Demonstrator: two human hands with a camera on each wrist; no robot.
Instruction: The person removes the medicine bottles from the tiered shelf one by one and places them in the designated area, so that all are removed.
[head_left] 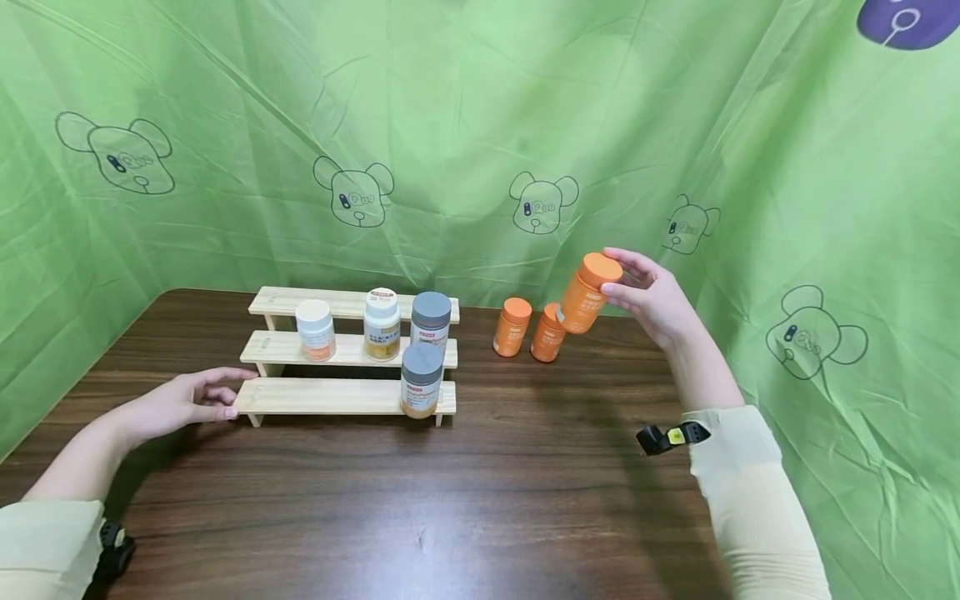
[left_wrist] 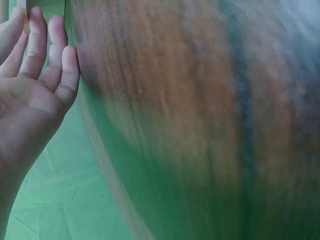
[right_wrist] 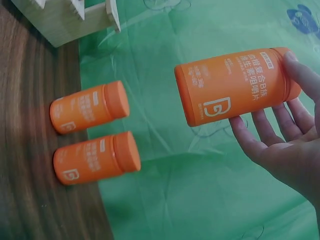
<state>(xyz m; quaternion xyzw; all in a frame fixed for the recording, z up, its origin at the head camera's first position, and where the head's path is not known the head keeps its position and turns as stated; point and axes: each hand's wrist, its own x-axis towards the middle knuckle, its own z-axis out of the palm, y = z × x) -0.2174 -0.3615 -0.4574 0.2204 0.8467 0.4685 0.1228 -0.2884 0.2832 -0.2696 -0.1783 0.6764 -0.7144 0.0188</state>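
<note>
Bottle in the air is where I'm at: my right hand (head_left: 652,302) has an orange bottle (head_left: 588,293) lifted off the counter (head_left: 480,500), tilted a bit, fingers curled round the capped end, just above the two other orange bottles (head_left: 512,327) that stand near the back edge. My left hand (head_left: 187,402) is flat and relaxed on the counter, fingertips at the left end of the bottom step of the wooden rack (head_left: 330,397), holding nothing. The rack already has a white-capped bottle (head_left: 315,329), a yellow-label bottle (head_left: 382,323) and a grey-capped bottle (head_left: 431,321) on its middle step, plus another grey-capped one (head_left: 421,380) at the right of the bottom step. My take on doing this bit well: grip lower on the body rather than by the cap, get it upright, and keep that left hand bracing the rack so it doesn't skid. Right wrist view is the handy one, since it shows the label on the held bottle (right_wrist: 235,86) and how only my fingertips (right_wrist: 295,75) are really on it, which the head view hides. Left wrist view is mostly blur, just my open palm (left_wrist: 30,95) against the counter edge.
</note>
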